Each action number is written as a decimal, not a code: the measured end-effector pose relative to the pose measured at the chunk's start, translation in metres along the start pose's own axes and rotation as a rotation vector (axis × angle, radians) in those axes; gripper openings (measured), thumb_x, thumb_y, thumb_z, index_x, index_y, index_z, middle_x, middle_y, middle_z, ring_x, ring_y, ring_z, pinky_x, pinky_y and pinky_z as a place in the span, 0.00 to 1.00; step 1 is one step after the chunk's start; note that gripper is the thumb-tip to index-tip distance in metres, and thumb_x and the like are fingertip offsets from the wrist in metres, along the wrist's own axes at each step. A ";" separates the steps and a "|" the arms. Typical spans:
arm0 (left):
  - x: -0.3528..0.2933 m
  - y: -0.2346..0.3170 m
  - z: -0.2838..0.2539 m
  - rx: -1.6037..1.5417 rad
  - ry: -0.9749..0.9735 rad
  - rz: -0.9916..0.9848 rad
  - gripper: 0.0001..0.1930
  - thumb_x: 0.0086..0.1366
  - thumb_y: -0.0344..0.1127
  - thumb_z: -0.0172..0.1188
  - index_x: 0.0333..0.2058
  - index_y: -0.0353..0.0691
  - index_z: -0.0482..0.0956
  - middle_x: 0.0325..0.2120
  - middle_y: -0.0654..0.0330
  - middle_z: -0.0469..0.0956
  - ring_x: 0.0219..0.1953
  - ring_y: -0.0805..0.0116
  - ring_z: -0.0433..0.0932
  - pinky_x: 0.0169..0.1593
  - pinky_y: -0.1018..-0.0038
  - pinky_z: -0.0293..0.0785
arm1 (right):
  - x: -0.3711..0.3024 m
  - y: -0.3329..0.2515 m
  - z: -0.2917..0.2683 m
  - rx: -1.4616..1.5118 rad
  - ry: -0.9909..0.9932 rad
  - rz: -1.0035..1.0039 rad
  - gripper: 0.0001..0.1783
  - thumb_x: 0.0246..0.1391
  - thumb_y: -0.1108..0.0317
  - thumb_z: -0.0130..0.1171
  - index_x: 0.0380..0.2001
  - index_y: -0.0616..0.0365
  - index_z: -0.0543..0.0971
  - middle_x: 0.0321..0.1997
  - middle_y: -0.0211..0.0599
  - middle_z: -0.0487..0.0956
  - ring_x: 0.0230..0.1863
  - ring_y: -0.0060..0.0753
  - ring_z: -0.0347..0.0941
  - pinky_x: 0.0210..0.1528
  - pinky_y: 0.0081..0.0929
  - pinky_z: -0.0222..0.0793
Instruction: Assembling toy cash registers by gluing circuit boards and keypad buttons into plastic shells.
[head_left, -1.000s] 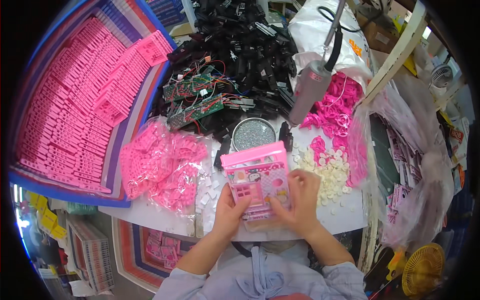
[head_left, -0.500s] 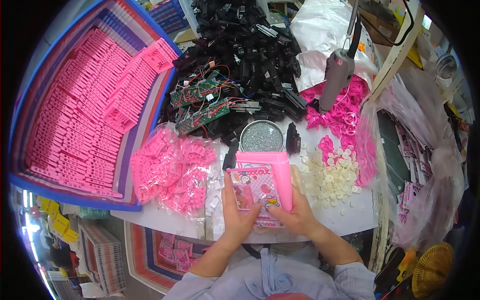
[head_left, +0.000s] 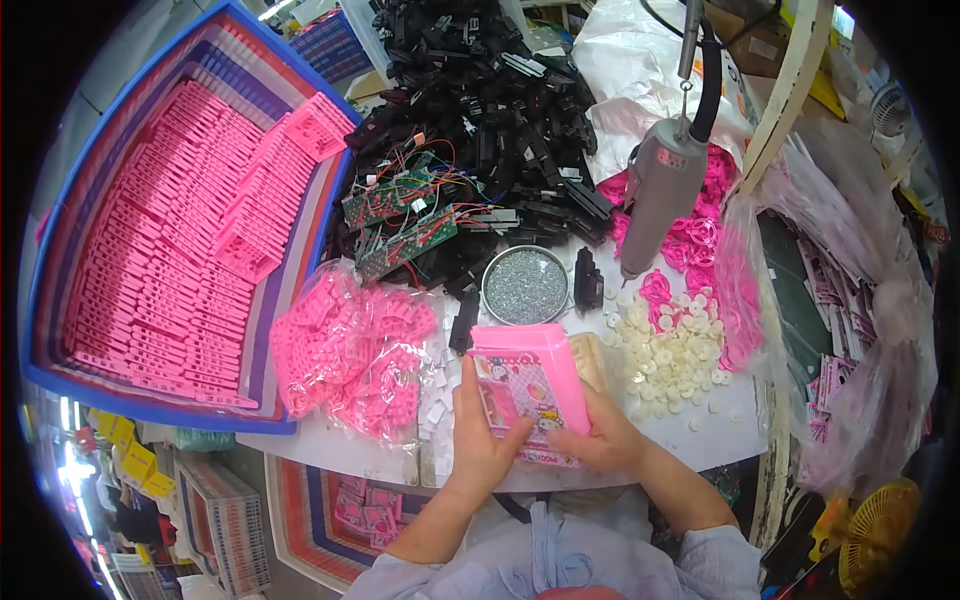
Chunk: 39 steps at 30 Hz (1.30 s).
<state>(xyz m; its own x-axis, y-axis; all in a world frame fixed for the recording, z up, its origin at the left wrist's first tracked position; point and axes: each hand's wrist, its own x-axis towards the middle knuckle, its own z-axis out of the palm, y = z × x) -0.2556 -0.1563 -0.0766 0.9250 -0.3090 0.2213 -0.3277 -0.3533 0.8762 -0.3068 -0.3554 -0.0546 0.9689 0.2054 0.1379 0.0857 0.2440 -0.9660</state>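
Close to the table's front edge, both my hands hold a pink plastic box-shaped case (head_left: 572,385) with a cartoon-printed front panel. My left hand (head_left: 478,440) grips the left side, its thumb on the lower part of the panel. On the opposite side, my right hand (head_left: 612,435) wraps round the edge with its thumb also near the bottom. A beige block (head_left: 589,362) is partly hidden behind the case. Just beyond lie a round tin of small screws (head_left: 525,285), and two black plastic parts, one by the case (head_left: 464,321) and another right of the tin (head_left: 589,280).
A grey electric screwdriver (head_left: 660,195) hangs at the right. White round pieces (head_left: 668,355), pink parts (head_left: 690,240) and bagged pink parts (head_left: 350,350) surround the hands. Black parts (head_left: 480,120) and wired green boards (head_left: 405,240) are heaped behind. A blue-rimmed crate (head_left: 50,370) stands left.
The panel, tilted against the case before, now lies flatter on its front. Case and hands sit slightly lower and turned a little. The hanging screwdriver appears lower in view.
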 end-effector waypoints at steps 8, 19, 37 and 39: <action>0.026 -0.019 -0.025 -0.667 0.166 -0.264 0.15 0.77 0.42 0.48 0.52 0.37 0.72 0.40 0.64 0.77 0.40 0.79 0.75 0.46 0.78 0.73 | 0.002 -0.008 -0.003 0.029 -0.040 0.213 0.36 0.56 0.70 0.66 0.65 0.64 0.64 0.61 0.41 0.73 0.60 0.33 0.72 0.63 0.32 0.68; 0.040 -0.008 -0.027 -0.707 0.205 -0.236 0.15 0.78 0.41 0.47 0.49 0.36 0.75 0.37 0.65 0.78 0.39 0.81 0.74 0.44 0.80 0.71 | -0.017 0.002 -0.011 0.372 -0.017 0.394 0.32 0.56 0.78 0.66 0.63 0.62 0.67 0.56 0.40 0.79 0.52 0.31 0.79 0.54 0.33 0.78; 0.044 -0.033 -0.047 -0.659 0.085 -0.322 0.21 0.79 0.45 0.41 0.52 0.34 0.76 0.45 0.57 0.80 0.45 0.73 0.78 0.51 0.73 0.74 | -0.021 -0.007 -0.006 0.506 -0.035 0.381 0.35 0.56 0.78 0.65 0.65 0.66 0.64 0.57 0.44 0.78 0.55 0.33 0.77 0.54 0.33 0.78; 0.048 -0.043 -0.043 -0.751 0.142 -0.398 0.22 0.79 0.47 0.40 0.53 0.35 0.75 0.46 0.57 0.80 0.47 0.72 0.78 0.52 0.72 0.74 | -0.015 -0.001 -0.010 0.412 0.044 0.293 0.35 0.56 0.77 0.66 0.64 0.66 0.65 0.56 0.43 0.78 0.55 0.31 0.77 0.54 0.31 0.78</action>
<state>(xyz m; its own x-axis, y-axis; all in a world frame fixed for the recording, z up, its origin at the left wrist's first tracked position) -0.1892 -0.1179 -0.0848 0.9757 -0.1552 -0.1549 0.1939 0.2816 0.9397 -0.3191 -0.3678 -0.0576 0.9481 0.2837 -0.1439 -0.2814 0.5375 -0.7949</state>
